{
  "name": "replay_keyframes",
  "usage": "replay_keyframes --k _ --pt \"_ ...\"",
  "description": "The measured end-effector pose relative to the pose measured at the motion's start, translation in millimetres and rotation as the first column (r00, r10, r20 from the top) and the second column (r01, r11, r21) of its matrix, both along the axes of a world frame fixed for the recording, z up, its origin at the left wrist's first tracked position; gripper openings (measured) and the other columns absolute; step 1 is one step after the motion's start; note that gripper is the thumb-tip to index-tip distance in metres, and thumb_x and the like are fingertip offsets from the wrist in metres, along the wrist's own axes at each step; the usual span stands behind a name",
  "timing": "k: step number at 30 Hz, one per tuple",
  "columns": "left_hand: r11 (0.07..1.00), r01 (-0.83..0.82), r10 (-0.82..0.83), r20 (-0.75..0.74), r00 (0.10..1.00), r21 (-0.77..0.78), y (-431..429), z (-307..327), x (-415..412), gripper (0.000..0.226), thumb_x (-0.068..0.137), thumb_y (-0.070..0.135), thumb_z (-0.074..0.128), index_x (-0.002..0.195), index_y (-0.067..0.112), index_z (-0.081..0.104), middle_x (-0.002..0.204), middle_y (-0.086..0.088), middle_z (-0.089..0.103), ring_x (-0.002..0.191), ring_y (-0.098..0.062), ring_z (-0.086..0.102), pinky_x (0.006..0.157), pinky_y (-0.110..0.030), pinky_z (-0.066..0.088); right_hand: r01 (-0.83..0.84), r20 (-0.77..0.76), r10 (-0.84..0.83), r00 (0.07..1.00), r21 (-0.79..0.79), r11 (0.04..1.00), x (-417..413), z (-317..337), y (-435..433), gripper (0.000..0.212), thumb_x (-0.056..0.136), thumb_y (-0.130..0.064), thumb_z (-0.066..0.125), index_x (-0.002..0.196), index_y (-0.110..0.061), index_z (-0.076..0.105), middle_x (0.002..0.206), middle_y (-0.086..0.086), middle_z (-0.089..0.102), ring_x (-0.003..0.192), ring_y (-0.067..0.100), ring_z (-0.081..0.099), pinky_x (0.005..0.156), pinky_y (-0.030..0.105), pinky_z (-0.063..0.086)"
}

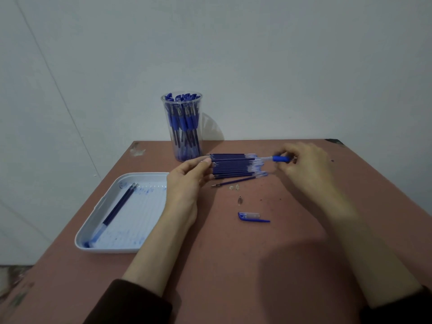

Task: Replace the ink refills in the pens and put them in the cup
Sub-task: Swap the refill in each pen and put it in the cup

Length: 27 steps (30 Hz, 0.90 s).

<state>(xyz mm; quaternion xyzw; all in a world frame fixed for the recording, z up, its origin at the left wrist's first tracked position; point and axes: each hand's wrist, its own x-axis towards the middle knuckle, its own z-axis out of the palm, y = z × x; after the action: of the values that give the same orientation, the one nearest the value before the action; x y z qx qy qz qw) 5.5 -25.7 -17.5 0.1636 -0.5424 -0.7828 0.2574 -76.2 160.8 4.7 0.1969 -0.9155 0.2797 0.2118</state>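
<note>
Left hand (pixel 187 181): fingers pinch refills (pixel 233 168) at left ends, likely selecting one | right hand (pixel 306 164): fingers grasp barrel (pixel 280 158), open end facing refills | cap (pixel 252 218), tip (pixel 240 200) parked near on worktop (pixel 233 258) | cup (pixel 166 127) far, tray (pixel 77 239) left.

One table (pixel 304 230). One cup (pixel 161 99) at its 11 o'clock, packed with pens (pixel 184 122), too many to count. One tray (pixel 109 250) at 9 o'clock, holding two or three refills (pixel 119 204) that lie too close together to separate. One pile (pixel 230 166) of refills at 12 o'clock, well over ten, exact number unreadable. One loose refill (pixel 233 182) just beside it. One metal tip (pixel 240 200) and one cap (pixel 253 218) near the centre. Two hands, left (pixel 187 183) and right (pixel 311 169). One pen (pixel 280 158) at 1 o'clock.
</note>
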Motion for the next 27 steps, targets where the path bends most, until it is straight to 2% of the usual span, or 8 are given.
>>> replay_keyframes --k 4,7,10,15,19,21,23,27 --pt "0.995 -0.096 0.096 -0.028 0.995 -0.002 -2.0 2.8 1.1 0.013 0.087 -0.001 0.06 0.081 0.008 0.066 0.068 -0.001 0.068 0.059 -0.006 0.063 0.061 -0.014 0.053 0.129 -0.003 -0.129 0.992 -0.015 0.992 -8.8 -1.4 11.6 0.023 0.08 -0.006 0.061 0.087 -0.023 0.074 0.065 -0.01 0.057 0.079 0.022 0.056 0.08 0.038 0.041" --pt "0.966 -0.151 0.156 0.01 0.988 -0.21 -2.0 -1.3 0.6 0.015 0.086 0.002 0.062 0.08 0.014 0.067 0.067 0.002 0.068 0.061 -0.005 0.065 0.057 -0.013 0.052 0.116 0.038 -0.114 0.993 -0.036 0.993 -9.7 -3.1 12.5 0.023 0.081 -0.006 0.06 0.091 -0.022 0.074 0.059 -0.02 0.045 0.074 0.017 0.049 0.082 0.039 0.042" --pt "0.883 -0.156 0.191 0.037 0.981 -0.443 -0.9 -7.5 -0.8 0.017 0.084 0.006 0.064 0.08 0.022 0.069 0.076 -0.002 0.071 0.071 -0.012 0.066 0.058 -0.015 0.05 0.082 0.06 -0.08 0.995 -0.037 0.996 -6.6 -4.0 8.3 0.024 0.082 -0.006 0.06 0.093 -0.023 0.074 0.06 -0.021 0.045 0.074 0.015 0.048 0.083 0.037 0.042" --pt "0.748 -0.13 0.232 0.073 0.97 -0.651 -0.2 -9.8 0.4 0.013 0.082 0.009 0.065 0.081 0.021 0.07 0.073 0.007 0.068 0.068 -0.003 0.063 0.064 -0.012 0.048 0.056 0.065 -0.053 0.996 -0.047 0.997 -4.6 -5.3 3.6 0.025 0.082 -0.006 0.059 0.093 -0.023 0.074 0.069 -0.01 0.057 0.074 0.016 0.051 0.082 0.038 0.044" --pt "0.55 -0.082 0.249 0.07 0.966 -0.831 2.1 -11.8 1.6 0.013 0.083 0.011 0.063 0.087 0.016 0.074 0.077 0.006 0.071 0.071 -0.005 0.064 0.072 -0.018 0.049 0.018 0.061 -0.015 0.998 -0.041 0.999 -2.6 -9.1 -1.3 0.024 0.08 -0.007 0.061 0.092 -0.024 0.073 0.069 -0.012 0.058 0.076 0.017 0.053 0.082 0.04 0.045" --pt "0.447 -0.05 0.27 0.082 0.959 -0.893 1.2 -15.4 0.0 0.014 0.084 0.014 0.062 0.091 0.017 0.074 0.083 0.004 0.072 0.081 -0.013 0.064 0.076 -0.029 0.051 -0.013 0.059 0.015 0.998 -0.023 1.0 0.0 -11.0 -5.0 0.022 0.081 -0.01 0.063 0.092 -0.026 0.073 0.069 -0.013 0.059 0.078 0.019 0.057 0.081 0.038 0.045" --pt "0.389 -0.011 0.283 0.108 0.953 -0.921 -1.0 -19.1 -2.1 0.015 0.084 0.015 0.062 0.092 0.018 0.074 0.085 0.003 0.072 0.087 -0.018 0.062 0.077 -0.036 0.051 -0.045 0.06 0.046 0.997 -0.008 0.999 2.8 -12.3 -8.7 0.018 0.084 -0.012 0.062 0.092 -0.025 0.073 0.072 -0.011 0.061 0.08 0.019 0.057 0.079 0.035 0.041" --pt "0.322 0.011 0.301 0.114 0.947 -0.947 -2.9 -22.8 -3.0 0.018 0.085 0.019 0.061 0.099 0.021 0.073 0.089 0.004 0.071 0.095 -0.019 0.056 0.072 -0.029 0.043 -0.113 0.034 0.113 0.993 -0.004 0.994 7.0 -16.7 -17.3 0.019 0.083 -0.011 0.062 0.093 -0.023 0.074 0.079 -0.004 0.068 0.078 0.018 0.054 0.081 0.037 0.043"
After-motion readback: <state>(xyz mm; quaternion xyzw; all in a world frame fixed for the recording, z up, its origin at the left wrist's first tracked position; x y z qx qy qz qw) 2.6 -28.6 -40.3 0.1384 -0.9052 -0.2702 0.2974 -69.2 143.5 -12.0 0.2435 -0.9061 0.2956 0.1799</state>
